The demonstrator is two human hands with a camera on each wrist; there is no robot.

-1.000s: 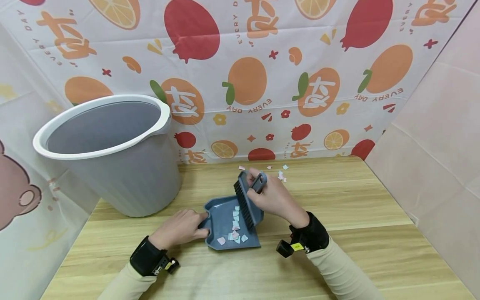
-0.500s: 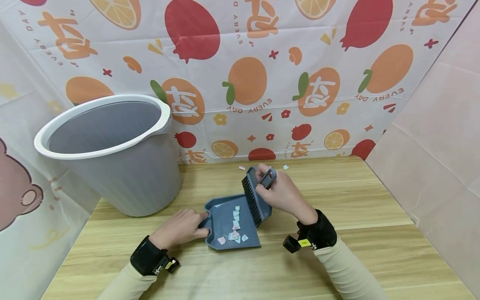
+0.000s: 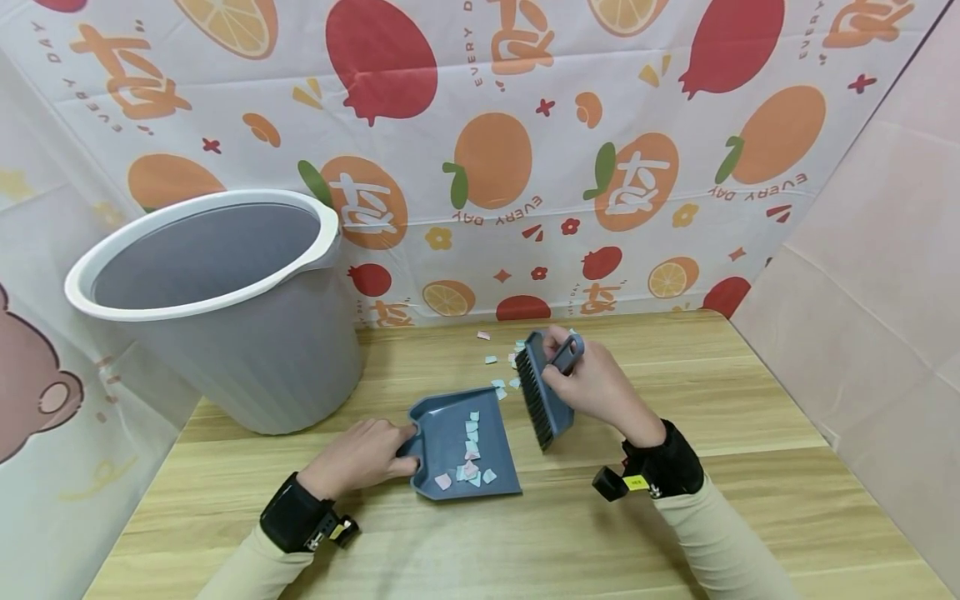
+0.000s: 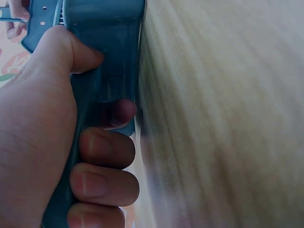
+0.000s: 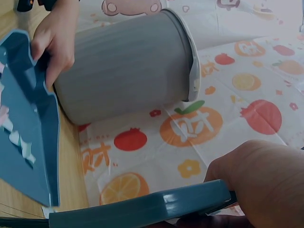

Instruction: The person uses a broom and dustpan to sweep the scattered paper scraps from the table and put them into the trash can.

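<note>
My left hand point(image 3: 363, 457) grips the handle of a blue-grey dustpan point(image 3: 442, 429) that lies on the table; in the left wrist view the fingers curl round that handle point(image 4: 61, 204). Several pink and pale blue paper scraps point(image 3: 471, 468) lie in the pan. To the right of the pan's front edge, my right hand point(image 3: 596, 387) holds a matching hand brush point(image 3: 551, 400), its dark bristles point(image 3: 531, 400) facing left toward the pan. More paper scraps point(image 3: 500, 388) are on the table between brush and pan and beyond them; the brush may hide others.
A large grey bin point(image 3: 262, 358) with a white rim point(image 3: 202, 310) stands at the left back of the wooden table point(image 3: 712, 433). A fruit-print cloth point(image 3: 480, 267) hangs behind the table. One pink scrap point(image 3: 483, 335) lies near the back edge.
My right hand has moved the brush rightward, away from over the pan's edge. Paper scraps behind the brush now show beside the pan's back corner. The left hand and dustpan stay put.
</note>
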